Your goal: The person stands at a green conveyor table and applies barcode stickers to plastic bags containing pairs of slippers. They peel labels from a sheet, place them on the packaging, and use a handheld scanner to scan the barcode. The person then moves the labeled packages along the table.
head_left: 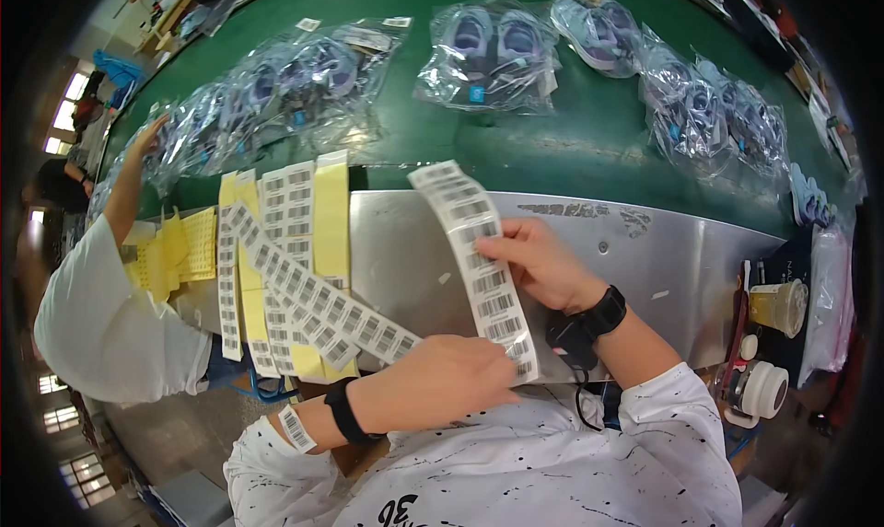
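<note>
A long strip of white barcode stickers (479, 251) is held between both my hands above a steel ledge (645, 251). My right hand (534, 265) grips the strip's middle from the right. My left hand (451, 375) pinches its lower end, by the last sticker. A loose sticker (296, 428) clings to my left wrist beside a black band. More sticker strips and yellow backing sheets (295, 260) lie fanned on the ledge to the left.
Bagged pairs of purple shoes (488, 53) lie on the green belt (571, 140) beyond the ledge. A co-worker in white (101, 306) reaches onto the belt at left. A drink cup (778, 304) and tape roll (760, 389) stand at right.
</note>
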Available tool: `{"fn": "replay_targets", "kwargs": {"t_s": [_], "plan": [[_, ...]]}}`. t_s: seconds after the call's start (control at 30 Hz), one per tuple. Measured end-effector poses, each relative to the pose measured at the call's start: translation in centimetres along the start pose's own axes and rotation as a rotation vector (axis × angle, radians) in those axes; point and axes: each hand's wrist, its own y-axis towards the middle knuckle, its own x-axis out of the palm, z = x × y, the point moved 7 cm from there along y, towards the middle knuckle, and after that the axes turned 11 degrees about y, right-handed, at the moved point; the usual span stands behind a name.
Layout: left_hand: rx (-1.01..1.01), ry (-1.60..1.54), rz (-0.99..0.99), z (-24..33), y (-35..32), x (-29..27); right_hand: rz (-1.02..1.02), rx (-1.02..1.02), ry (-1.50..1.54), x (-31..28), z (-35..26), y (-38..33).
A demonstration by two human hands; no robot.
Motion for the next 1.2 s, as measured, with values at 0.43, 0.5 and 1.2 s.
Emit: {"fn": "replay_targets", "kwargs": {"t_s": [0.43,0.5,1.2], "plan": [[-0.712,-1.061,0.741,-10.1,-0.5,-0.5,-0.021,0.05,-0.22,-0.9,0.8,-1.4],[-0.723,-0.903,0.786,-10.0,-1.5,-0.3,-0.032,0.015,-0.327,-0.1,0.8,-1.9],[-1.334,0.332,0.922,-16.3,-22.9,-4.3,0.02,-0.206,-0.443,-1.3,-1.5,-2.7]]}}
